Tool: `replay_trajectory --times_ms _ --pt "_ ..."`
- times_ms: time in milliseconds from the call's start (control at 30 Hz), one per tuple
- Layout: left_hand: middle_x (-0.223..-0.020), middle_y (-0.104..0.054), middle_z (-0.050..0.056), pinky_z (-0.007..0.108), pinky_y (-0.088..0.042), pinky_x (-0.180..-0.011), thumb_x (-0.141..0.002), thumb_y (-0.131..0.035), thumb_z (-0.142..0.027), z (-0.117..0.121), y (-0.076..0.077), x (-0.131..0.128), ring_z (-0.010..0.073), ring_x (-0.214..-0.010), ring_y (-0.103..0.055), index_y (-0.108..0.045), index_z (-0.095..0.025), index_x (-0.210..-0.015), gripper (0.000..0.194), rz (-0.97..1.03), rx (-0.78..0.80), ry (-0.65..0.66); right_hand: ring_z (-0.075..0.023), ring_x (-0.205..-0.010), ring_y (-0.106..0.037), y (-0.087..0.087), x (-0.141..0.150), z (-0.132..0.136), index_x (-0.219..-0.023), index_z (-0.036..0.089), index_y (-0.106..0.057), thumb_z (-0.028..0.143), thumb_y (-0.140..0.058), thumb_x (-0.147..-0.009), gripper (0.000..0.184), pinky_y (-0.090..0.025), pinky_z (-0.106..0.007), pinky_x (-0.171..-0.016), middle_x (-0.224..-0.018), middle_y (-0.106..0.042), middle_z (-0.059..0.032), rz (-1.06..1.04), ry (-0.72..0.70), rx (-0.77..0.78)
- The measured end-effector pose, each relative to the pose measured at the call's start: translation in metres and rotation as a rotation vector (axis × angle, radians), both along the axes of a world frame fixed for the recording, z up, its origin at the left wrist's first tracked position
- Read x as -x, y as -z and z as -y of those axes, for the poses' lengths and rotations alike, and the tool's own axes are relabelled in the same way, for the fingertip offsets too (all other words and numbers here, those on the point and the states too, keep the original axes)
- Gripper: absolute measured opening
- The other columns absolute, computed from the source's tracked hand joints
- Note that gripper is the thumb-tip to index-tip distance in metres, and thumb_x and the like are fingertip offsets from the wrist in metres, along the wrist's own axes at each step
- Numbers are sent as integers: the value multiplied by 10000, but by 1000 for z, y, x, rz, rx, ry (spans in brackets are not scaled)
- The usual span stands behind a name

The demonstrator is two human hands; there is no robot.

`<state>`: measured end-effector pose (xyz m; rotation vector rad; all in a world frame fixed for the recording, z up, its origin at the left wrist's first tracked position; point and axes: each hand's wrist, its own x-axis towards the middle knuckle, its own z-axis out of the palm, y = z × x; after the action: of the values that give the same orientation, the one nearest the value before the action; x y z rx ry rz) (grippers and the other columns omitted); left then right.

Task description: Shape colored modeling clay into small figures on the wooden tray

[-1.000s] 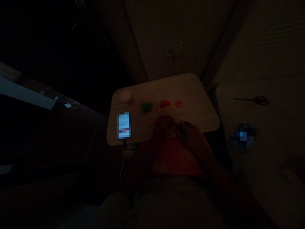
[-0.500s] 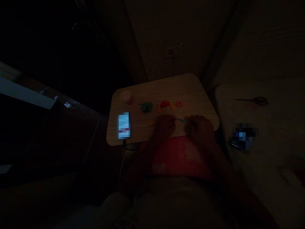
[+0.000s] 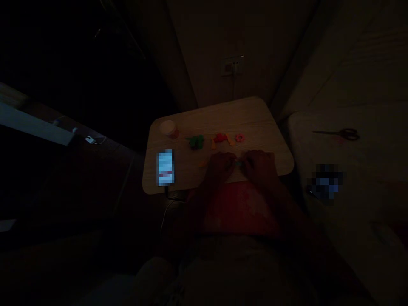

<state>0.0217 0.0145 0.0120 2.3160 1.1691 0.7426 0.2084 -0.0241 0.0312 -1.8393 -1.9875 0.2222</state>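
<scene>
1. Two bare hands, the left hand [image 3: 221, 165] and the right hand [image 3: 261, 166], have been brought closer together than half a second ago, when more of a pale blue-green piece [image 3: 239, 162] was left exposed between them.
2. Only a sliver of that piece is now shown, between the fingertips over the near edge of the wood-grain table [image 3: 255, 111]; by judgement, it is being worked at close quarters by both hands.
3. Fingers of both hands are curled nearly closed, and the piece appears to be pinched from either side; how firmly cannot be told.
4. Beyond the hands, the green piece [image 3: 196, 142], the red piece [image 3: 221, 137] with orange parts [image 3: 213, 143] at its sides, and the pink ring [image 3: 240, 138] have been left in place.
5. A loose orange piece [image 3: 203, 162] is partly covered by the left hand.
6. Most of the blue-green piece's outline is hidden by fingers, and fine detail is lost in the dark.
7. The contents of the lidded tub [image 3: 168, 127] cannot be made out, and the phone [image 3: 165, 168] screen is pixelated.
</scene>
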Motion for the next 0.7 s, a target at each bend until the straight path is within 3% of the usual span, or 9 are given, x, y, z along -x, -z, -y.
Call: replay_trajectory --times_ms 267,700 --pt "-1151 -751 63 411 -479 -1032 -904 -691 -205 2 -3 1 240 -1091 -651 -689 -215 -1170 266 -6 9 -7 -288 -958 -612 3 10 -1 -933 174 -710 322 -558 -976 217 -280 -394 -830 -989 -772 -125 1 39 -39" --pt "-1080 -755 58 398 -502 -992 -889 -700 -186 -1 0 0 230 -1036 -660 -697 -206 -1077 189 49 30 2 -286 -966 -593 9 10 -2 -880 191 -686 308 -581 -974 183 -281 -404 -833 -954 -749 -108 23 0 -119"
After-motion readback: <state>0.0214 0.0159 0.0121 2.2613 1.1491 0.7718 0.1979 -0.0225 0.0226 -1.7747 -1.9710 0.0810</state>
